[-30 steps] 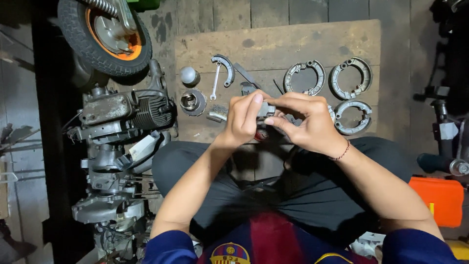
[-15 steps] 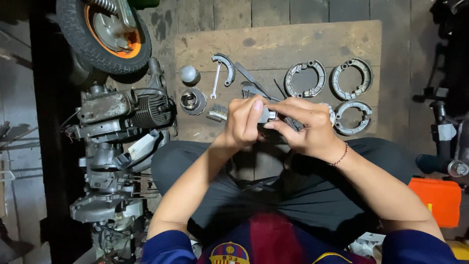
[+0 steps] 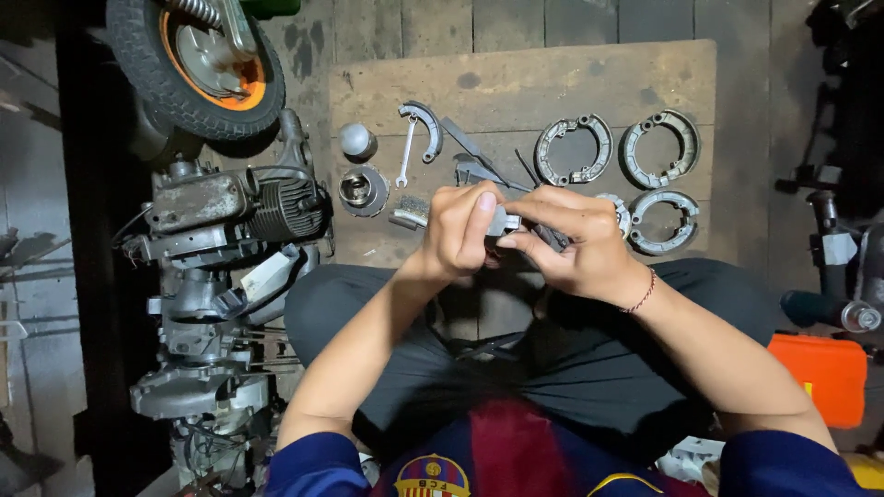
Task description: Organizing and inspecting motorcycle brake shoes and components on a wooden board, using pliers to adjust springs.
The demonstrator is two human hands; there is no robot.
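Crosswise, metal part between both hands' grip.

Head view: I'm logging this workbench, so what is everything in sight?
Brake shoe sets: four, grey, right on the wooden board.
Single brake shoe: one, grey, board's upper left.
Wrench: one, silver, beside it.
Round hub parts: two, silver, board's left edge.
Engine: one, grey, left.
Wheel: one, black tyre, orange rim, top left.
Case: one, orange, right.
Small metal part: one, grey, in both grips.
Left hand, right hand: centre.
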